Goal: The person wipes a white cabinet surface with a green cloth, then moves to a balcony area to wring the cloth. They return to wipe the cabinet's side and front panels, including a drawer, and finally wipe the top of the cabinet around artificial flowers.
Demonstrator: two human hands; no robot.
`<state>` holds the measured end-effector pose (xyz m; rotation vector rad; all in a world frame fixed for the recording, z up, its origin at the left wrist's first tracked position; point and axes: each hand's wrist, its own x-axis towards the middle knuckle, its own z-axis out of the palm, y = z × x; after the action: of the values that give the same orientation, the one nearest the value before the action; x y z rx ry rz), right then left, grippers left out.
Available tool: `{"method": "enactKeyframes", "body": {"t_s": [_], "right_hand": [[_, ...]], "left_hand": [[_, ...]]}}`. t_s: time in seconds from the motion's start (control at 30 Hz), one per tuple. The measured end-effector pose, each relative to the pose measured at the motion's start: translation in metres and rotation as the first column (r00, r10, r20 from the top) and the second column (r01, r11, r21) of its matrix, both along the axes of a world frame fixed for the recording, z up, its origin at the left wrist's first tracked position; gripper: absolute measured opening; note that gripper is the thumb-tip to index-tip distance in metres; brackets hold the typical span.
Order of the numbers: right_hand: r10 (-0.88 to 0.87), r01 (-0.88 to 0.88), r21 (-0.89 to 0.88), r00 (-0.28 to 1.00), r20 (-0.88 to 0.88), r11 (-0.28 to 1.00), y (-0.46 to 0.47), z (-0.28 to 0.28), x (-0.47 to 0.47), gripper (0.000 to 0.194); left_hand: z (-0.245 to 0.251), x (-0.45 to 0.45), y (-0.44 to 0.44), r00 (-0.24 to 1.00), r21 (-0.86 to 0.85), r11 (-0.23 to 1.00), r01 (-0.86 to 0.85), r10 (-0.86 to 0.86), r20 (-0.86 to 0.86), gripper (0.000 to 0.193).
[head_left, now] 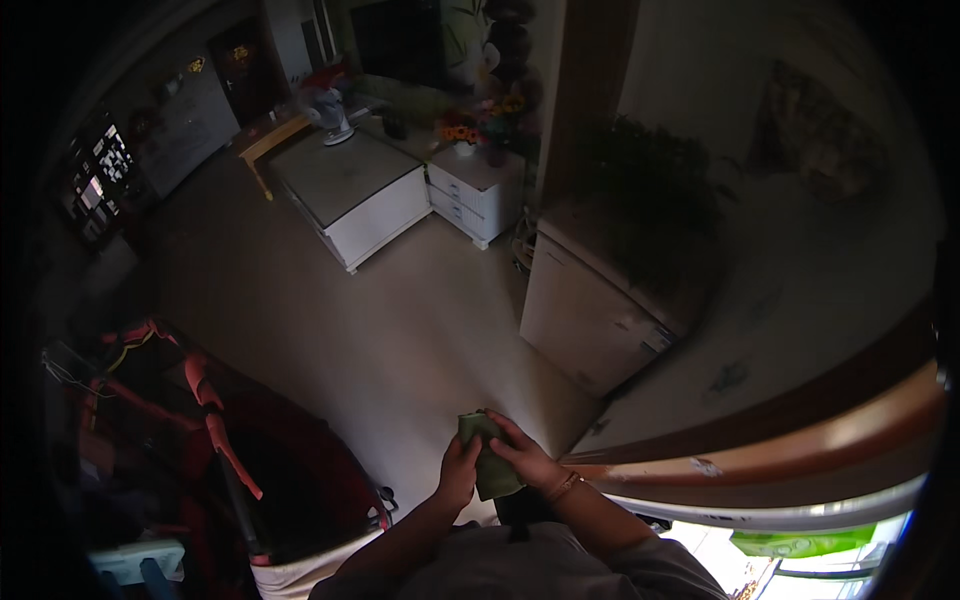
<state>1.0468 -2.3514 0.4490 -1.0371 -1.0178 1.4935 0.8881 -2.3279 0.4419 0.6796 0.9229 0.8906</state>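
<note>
A folded green cloth (495, 470) is held up in front of my body, between both hands. My left hand (457, 471) grips its left edge, with the thumb lying on the front face. At the upper right edge, my right hand (523, 454) has hold of the same cloth, its thumb pressed on the front and its fingers near the top. A bracelet (564, 486) circles my right wrist. The lower end of the cloth hangs free above my lap area. What the fingers do behind the cloth is hidden.
A dark red cart (300, 457) with red padded bars stands close at left. At right is a cabinet (577, 315) topped by a dark plant (652, 187). Farther off are a low table (375, 232), a fan (334, 120) and a drawer unit (480, 199). A wooden door frame (840, 439) runs at lower right.
</note>
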Motion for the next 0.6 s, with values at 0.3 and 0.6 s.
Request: {"method": "enactKeyframes", "body": {"t_s": [0.3, 0.6], "right_hand": [[-0.416, 0.448, -0.041, 0.858, 0.303, 0.893, 0.191, -0.027, 0.044, 0.047], [-0.468, 0.358, -0.454, 0.870, -0.156, 0.816, 0.358, -0.049, 0.058, 0.051]], "left_hand": [[-0.025, 0.074, 0.138, 0.916, 0.088, 0.996, 0.028, 0.009, -0.400, 0.056], [-0.006, 0.058, 0.292, 0.939, 0.243, 0.949, 0.202, -0.118, -0.323, 0.063]]}}
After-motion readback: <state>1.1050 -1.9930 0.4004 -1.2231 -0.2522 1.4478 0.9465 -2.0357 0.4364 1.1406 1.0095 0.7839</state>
